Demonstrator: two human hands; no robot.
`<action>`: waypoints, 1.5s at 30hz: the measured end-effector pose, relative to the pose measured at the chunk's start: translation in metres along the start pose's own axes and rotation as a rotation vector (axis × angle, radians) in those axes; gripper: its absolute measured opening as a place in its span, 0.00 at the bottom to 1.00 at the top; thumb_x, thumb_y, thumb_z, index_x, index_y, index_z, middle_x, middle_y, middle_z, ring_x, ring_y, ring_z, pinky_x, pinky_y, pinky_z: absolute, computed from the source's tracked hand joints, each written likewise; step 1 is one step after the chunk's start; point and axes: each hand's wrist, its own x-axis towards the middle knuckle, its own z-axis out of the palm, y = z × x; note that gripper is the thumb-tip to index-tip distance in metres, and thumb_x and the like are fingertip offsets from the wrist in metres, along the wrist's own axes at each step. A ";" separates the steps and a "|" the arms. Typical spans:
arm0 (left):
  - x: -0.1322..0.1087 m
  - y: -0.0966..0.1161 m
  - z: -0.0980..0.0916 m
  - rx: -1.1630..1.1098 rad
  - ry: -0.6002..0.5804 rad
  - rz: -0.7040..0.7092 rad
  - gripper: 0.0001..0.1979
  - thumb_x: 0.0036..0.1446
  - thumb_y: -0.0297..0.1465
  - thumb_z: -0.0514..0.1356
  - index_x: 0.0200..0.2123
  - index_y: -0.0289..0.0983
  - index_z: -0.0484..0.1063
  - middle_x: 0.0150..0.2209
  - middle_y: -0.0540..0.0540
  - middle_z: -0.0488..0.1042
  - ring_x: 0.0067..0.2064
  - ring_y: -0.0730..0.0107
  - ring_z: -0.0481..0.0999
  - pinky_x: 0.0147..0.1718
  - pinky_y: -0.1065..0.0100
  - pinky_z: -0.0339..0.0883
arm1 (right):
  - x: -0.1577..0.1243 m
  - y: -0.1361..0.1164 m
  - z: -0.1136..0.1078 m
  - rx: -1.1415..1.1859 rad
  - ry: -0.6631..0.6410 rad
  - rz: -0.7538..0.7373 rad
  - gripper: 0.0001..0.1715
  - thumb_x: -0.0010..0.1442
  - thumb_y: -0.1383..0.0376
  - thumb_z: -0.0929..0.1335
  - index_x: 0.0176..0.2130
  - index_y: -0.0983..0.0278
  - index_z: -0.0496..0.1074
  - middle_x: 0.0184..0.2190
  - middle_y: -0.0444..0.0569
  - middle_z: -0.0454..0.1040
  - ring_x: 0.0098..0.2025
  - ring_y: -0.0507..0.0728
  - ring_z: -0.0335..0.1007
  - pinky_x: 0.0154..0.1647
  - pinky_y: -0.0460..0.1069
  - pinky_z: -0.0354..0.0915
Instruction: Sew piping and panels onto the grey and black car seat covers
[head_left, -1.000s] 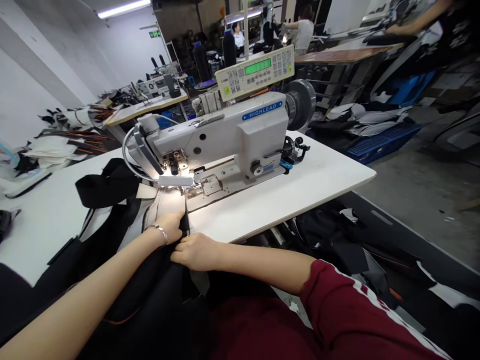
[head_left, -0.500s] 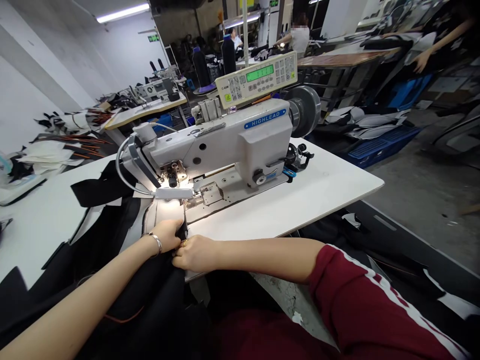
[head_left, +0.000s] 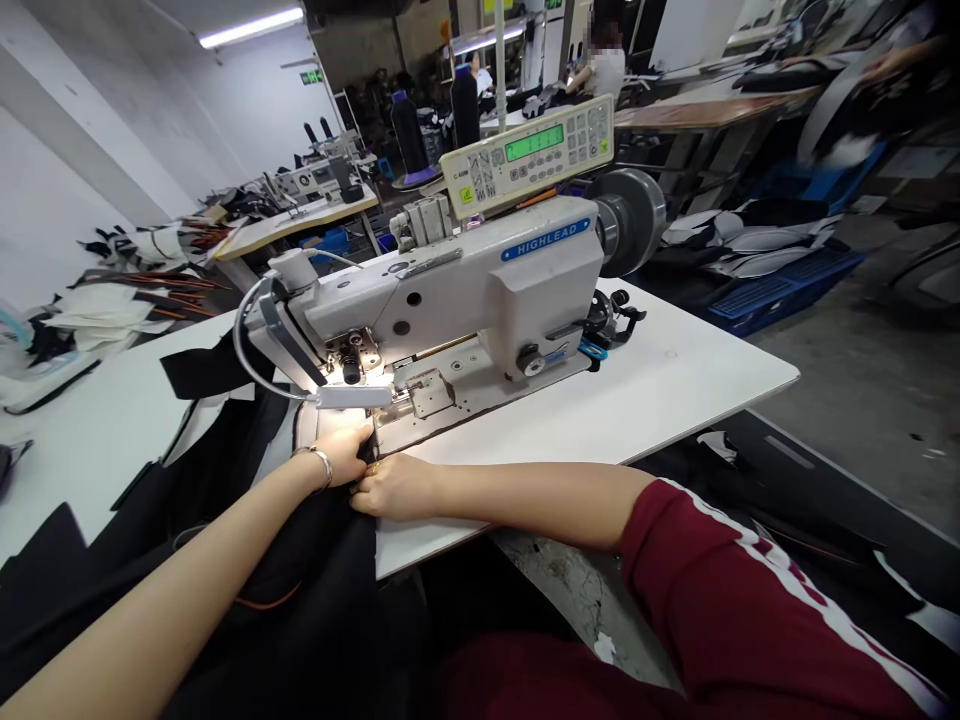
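A grey sewing machine [head_left: 450,280] stands on a white table, its lamp lighting the needle area. Black fabric [head_left: 322,570] with a white-backed panel [head_left: 315,422] runs from under the machine head down over the table's front edge. My left hand [head_left: 341,457], with a bracelet at the wrist, grips the fabric edge just in front of the needle area. Close beside it, my right hand [head_left: 394,488] has its fingers curled on the same edge, nearer to me. The fingertips of both are partly hidden by cloth. The needle itself is behind the lamp.
A control panel [head_left: 529,158] with a green display sits above the machine. Thread cones [head_left: 409,135] stand behind. Cut pieces [head_left: 105,315] lie at the left, and a blue crate [head_left: 780,290] of pieces is on the floor at right. Other people work in the background.
Both hands and the fabric have shifted slightly toward the needle area, with less of the white panel showing before it. The view has turned a little. A person's hand at far right has moved.
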 end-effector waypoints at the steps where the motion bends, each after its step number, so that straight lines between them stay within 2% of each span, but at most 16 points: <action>1: -0.001 -0.002 0.001 0.003 -0.007 0.009 0.37 0.45 0.26 0.61 0.62 0.35 0.63 0.51 0.38 0.76 0.54 0.53 0.75 0.52 0.62 0.69 | -0.001 0.001 0.003 -0.009 0.035 0.008 0.10 0.63 0.74 0.62 0.34 0.65 0.70 0.34 0.47 0.77 0.38 0.54 0.73 0.35 0.48 0.63; 4: -0.008 -0.008 0.008 0.003 -0.011 0.047 0.40 0.43 0.27 0.62 0.64 0.35 0.61 0.52 0.39 0.76 0.54 0.53 0.75 0.53 0.62 0.68 | -0.004 0.000 0.009 -0.071 0.171 -0.033 0.12 0.64 0.74 0.60 0.33 0.65 0.70 0.33 0.48 0.76 0.37 0.54 0.73 0.38 0.49 0.63; 6: -0.013 -0.010 0.011 -0.003 -0.001 0.068 0.39 0.43 0.26 0.61 0.63 0.37 0.63 0.52 0.40 0.76 0.55 0.55 0.75 0.53 0.63 0.68 | -0.006 -0.002 0.010 -0.097 0.207 -0.066 0.12 0.63 0.74 0.60 0.32 0.66 0.69 0.30 0.49 0.76 0.35 0.54 0.72 0.36 0.49 0.63; 12: -0.009 -0.009 0.010 0.024 0.000 0.056 0.34 0.45 0.24 0.59 0.59 0.36 0.67 0.50 0.39 0.77 0.54 0.53 0.75 0.52 0.63 0.69 | -0.003 0.002 0.008 -0.022 0.093 0.074 0.10 0.62 0.74 0.62 0.32 0.67 0.70 0.30 0.51 0.76 0.35 0.56 0.73 0.30 0.49 0.62; 17: 0.005 -0.010 0.006 0.056 -0.006 0.041 0.26 0.45 0.24 0.58 0.51 0.37 0.73 0.46 0.39 0.79 0.52 0.50 0.76 0.50 0.59 0.69 | 0.001 0.010 0.007 0.021 0.076 0.158 0.09 0.63 0.73 0.62 0.34 0.67 0.71 0.33 0.51 0.77 0.37 0.55 0.73 0.29 0.47 0.61; 22: 0.012 -0.016 0.002 0.044 0.025 0.086 0.22 0.47 0.23 0.57 0.48 0.37 0.73 0.47 0.40 0.78 0.53 0.55 0.75 0.52 0.62 0.67 | 0.004 0.020 0.005 0.010 0.082 0.214 0.09 0.62 0.72 0.63 0.34 0.66 0.72 0.33 0.48 0.77 0.38 0.54 0.73 0.26 0.48 0.58; 25: 0.014 -0.018 -0.001 0.038 0.037 0.101 0.21 0.49 0.23 0.56 0.47 0.38 0.73 0.45 0.42 0.78 0.51 0.58 0.76 0.51 0.63 0.68 | 0.003 0.016 0.004 -0.016 0.109 0.218 0.11 0.63 0.73 0.61 0.34 0.67 0.72 0.34 0.50 0.77 0.38 0.55 0.72 0.31 0.48 0.61; 28: 0.009 -0.015 -0.006 0.045 0.022 0.099 0.22 0.50 0.24 0.57 0.50 0.39 0.72 0.46 0.43 0.78 0.49 0.61 0.77 0.48 0.66 0.69 | 0.001 0.004 0.003 -0.044 0.166 0.053 0.15 0.66 0.71 0.58 0.34 0.66 0.71 0.34 0.50 0.76 0.38 0.54 0.71 0.40 0.50 0.62; 30: 0.000 -0.009 -0.010 0.073 0.021 0.070 0.24 0.49 0.24 0.59 0.52 0.38 0.71 0.47 0.41 0.77 0.50 0.57 0.77 0.48 0.64 0.69 | 0.000 -0.001 0.001 -0.058 0.200 -0.091 0.16 0.67 0.71 0.58 0.34 0.64 0.71 0.32 0.47 0.75 0.34 0.53 0.69 0.38 0.49 0.61; 31: -0.006 -0.005 -0.012 0.094 0.028 0.043 0.23 0.50 0.24 0.59 0.51 0.37 0.71 0.47 0.38 0.77 0.50 0.54 0.76 0.48 0.60 0.70 | 0.001 -0.002 0.000 -0.057 0.216 -0.112 0.15 0.67 0.71 0.58 0.33 0.64 0.70 0.31 0.46 0.75 0.33 0.52 0.69 0.36 0.48 0.60; 34: -0.027 0.007 -0.013 0.171 0.071 -0.009 0.15 0.56 0.23 0.53 0.45 0.34 0.73 0.46 0.33 0.75 0.50 0.46 0.76 0.47 0.51 0.70 | 0.001 0.002 -0.005 -0.020 0.267 0.020 0.12 0.64 0.73 0.59 0.34 0.63 0.70 0.33 0.45 0.75 0.35 0.52 0.69 0.31 0.47 0.57; 36: -0.038 0.013 -0.007 0.233 0.100 0.017 0.15 0.60 0.22 0.47 0.42 0.33 0.73 0.47 0.33 0.73 0.48 0.49 0.77 0.46 0.52 0.70 | 0.000 0.004 -0.008 -0.011 0.288 0.054 0.12 0.63 0.73 0.60 0.33 0.63 0.69 0.33 0.44 0.75 0.36 0.52 0.69 0.31 0.47 0.56; 40: -0.041 0.006 0.013 0.208 0.137 0.096 0.20 0.62 0.23 0.44 0.52 0.37 0.68 0.58 0.36 0.67 0.44 0.59 0.79 0.43 0.60 0.72 | -0.002 0.001 -0.009 -0.035 0.318 0.018 0.15 0.64 0.73 0.58 0.30 0.64 0.68 0.31 0.46 0.74 0.35 0.52 0.68 0.34 0.47 0.58; 42: -0.036 -0.004 0.019 0.139 0.150 0.152 0.22 0.59 0.23 0.48 0.55 0.40 0.67 0.63 0.39 0.62 0.47 0.61 0.78 0.47 0.62 0.71 | -0.003 -0.001 -0.007 0.004 0.294 0.137 0.11 0.64 0.70 0.60 0.33 0.64 0.70 0.33 0.47 0.74 0.36 0.53 0.68 0.35 0.48 0.59; 43: -0.034 -0.009 0.021 0.107 0.165 0.184 0.22 0.57 0.22 0.50 0.53 0.40 0.69 0.62 0.40 0.63 0.48 0.62 0.77 0.48 0.64 0.70 | -0.004 0.000 -0.005 0.040 0.254 0.225 0.08 0.64 0.67 0.62 0.35 0.64 0.71 0.34 0.48 0.74 0.36 0.54 0.69 0.34 0.48 0.60; 45: -0.032 -0.018 0.020 0.035 0.223 0.231 0.18 0.51 0.20 0.52 0.43 0.39 0.74 0.53 0.43 0.73 0.47 0.63 0.76 0.47 0.67 0.69 | -0.003 0.002 -0.001 0.114 0.160 0.358 0.12 0.62 0.60 0.67 0.39 0.66 0.72 0.37 0.50 0.75 0.38 0.56 0.70 0.35 0.49 0.63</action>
